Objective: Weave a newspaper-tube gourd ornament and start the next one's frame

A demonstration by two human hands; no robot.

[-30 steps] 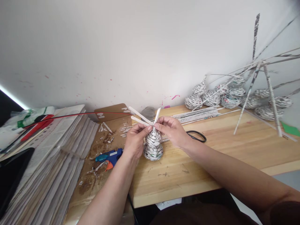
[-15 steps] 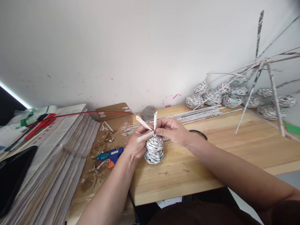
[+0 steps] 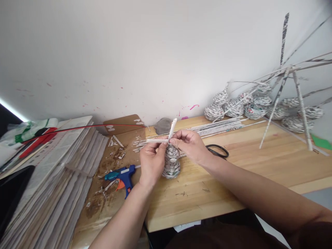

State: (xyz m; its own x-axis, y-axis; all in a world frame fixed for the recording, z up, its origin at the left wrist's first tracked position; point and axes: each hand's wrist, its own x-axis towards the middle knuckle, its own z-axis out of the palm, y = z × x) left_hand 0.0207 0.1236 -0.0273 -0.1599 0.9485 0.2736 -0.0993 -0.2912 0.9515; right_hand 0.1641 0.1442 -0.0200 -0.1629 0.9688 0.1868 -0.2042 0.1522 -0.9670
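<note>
A woven newspaper gourd shape (image 3: 172,166) stands upright near the table's front edge, with white paper tubes (image 3: 172,128) sticking out of its narrow top. My left hand (image 3: 153,155) is beside the gourd, its thumb and fingers closed on a paper tube that points left. My right hand (image 3: 188,143) pinches the base of the tubes at the gourd's top, thumb against the fingers. One tube rises upright between the hands. The fingertips partly hide where the tubes meet the weave.
A blue glue gun (image 3: 125,175) lies left of the gourd on stained cardboard (image 3: 97,204). Newspaper stacks (image 3: 59,186) stand at far left. Rolled paper sticks (image 3: 220,126), black scissors (image 3: 218,151) and several woven gourds (image 3: 214,112) are behind and right.
My left hand has turned and a tube now lies level, pointing left, where tubes spread apart before. The view has shifted slightly; more of the glue gun and scissors shows.
</note>
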